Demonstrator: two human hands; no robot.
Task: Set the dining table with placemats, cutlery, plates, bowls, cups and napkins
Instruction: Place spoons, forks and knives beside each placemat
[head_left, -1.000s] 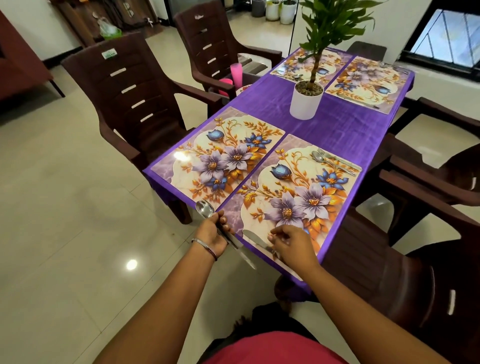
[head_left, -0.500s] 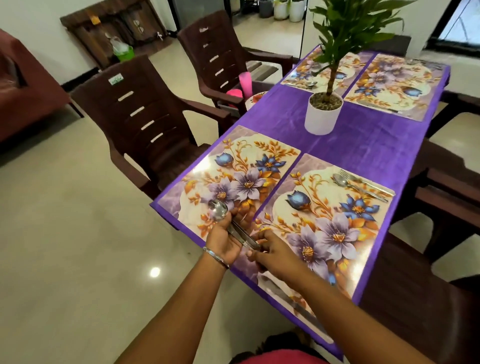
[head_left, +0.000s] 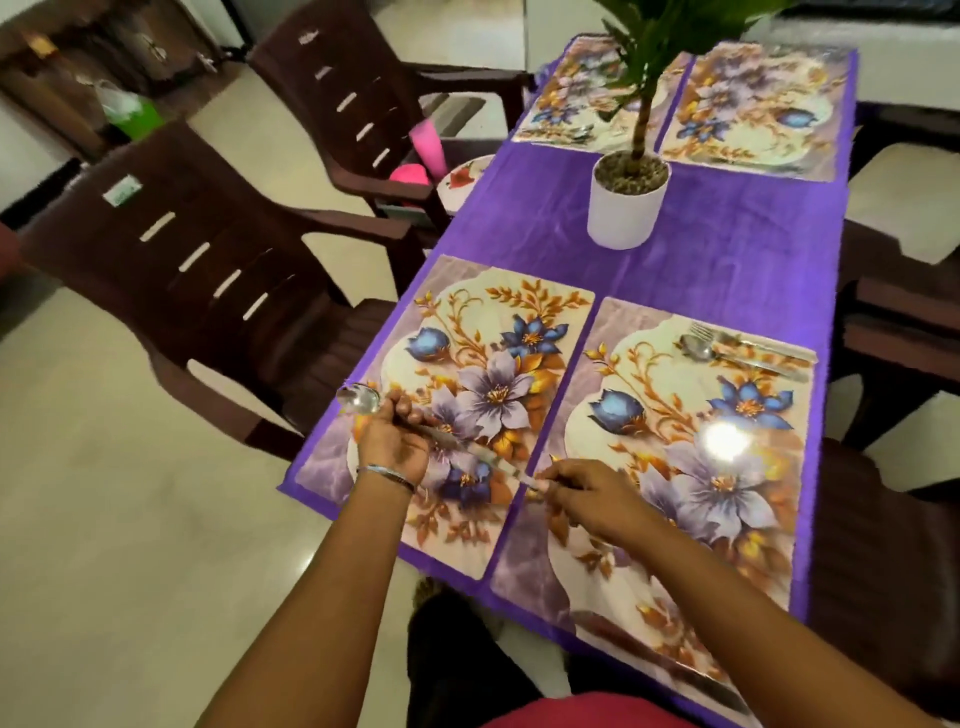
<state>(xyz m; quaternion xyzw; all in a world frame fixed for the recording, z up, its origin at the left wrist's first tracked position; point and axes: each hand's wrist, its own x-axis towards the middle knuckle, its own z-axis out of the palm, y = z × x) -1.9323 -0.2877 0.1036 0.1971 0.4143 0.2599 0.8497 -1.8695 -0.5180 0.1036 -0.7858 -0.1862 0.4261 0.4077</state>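
Four floral placemats lie on the purple tablecloth (head_left: 727, 260). Over the near left placemat (head_left: 498, 332), my left hand (head_left: 392, 441) grips a bundle of cutlery (head_left: 457, 447) whose spoon bowl (head_left: 358, 400) sticks out to the left. My right hand (head_left: 587, 493) pinches the end of one handle (head_left: 535, 483) of that bundle. The near right placemat (head_left: 649, 374) carries a fork and spoon (head_left: 727, 351) at its far end and a knife (head_left: 670, 662) along its near edge. The far left placemat (head_left: 576, 88) holds cutlery too; the far right placemat (head_left: 753, 109) is blurred.
A white pot with a green plant (head_left: 626, 208) stands mid-table. Brown chairs stand on the left (head_left: 208, 270) and right (head_left: 909, 322). A farther left chair (head_left: 353, 93) holds a pink cup (head_left: 428, 148) and a plate (head_left: 462, 176).
Both hands moved forward from the table's near edge to over the near left placemat. My right hand left the knife on the near right placemat and now pinches a handle in the bundle.
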